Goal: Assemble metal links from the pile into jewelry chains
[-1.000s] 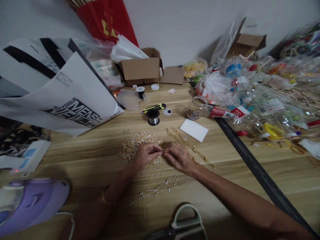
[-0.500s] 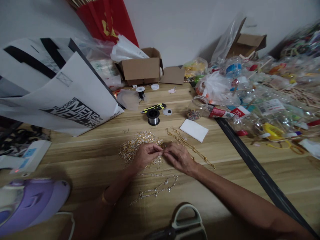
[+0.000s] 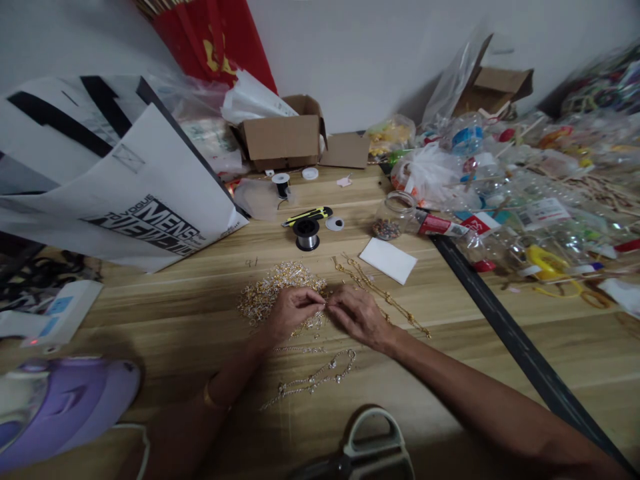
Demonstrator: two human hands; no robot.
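My left hand [image 3: 296, 311] and my right hand [image 3: 359, 316] meet fingertip to fingertip low over the table, both pinched closed. Whatever sits between the fingertips is too small to name. Just behind and left of my left hand lies a heap of small gold and silver jewellery pieces [image 3: 273, 287], partly covered by that hand. Gold chains [image 3: 373, 287] stretch along the wood beyond and right of my right hand. Nearer to me, a silver chain [image 3: 315, 381] with clear beads lies curved on the table, with a shorter silver length [image 3: 300, 349] above it.
Behind the heap are a wire spool [image 3: 307, 235], a yellow-black cutter knife [image 3: 307, 216], and a jar of beads [image 3: 387, 220]. A folded white paper [image 3: 388, 261] lies to the right. Scissors [image 3: 375, 443] lie in front, a purple iron [image 3: 75, 407] at left, plastic bottles [image 3: 530, 207] at right.
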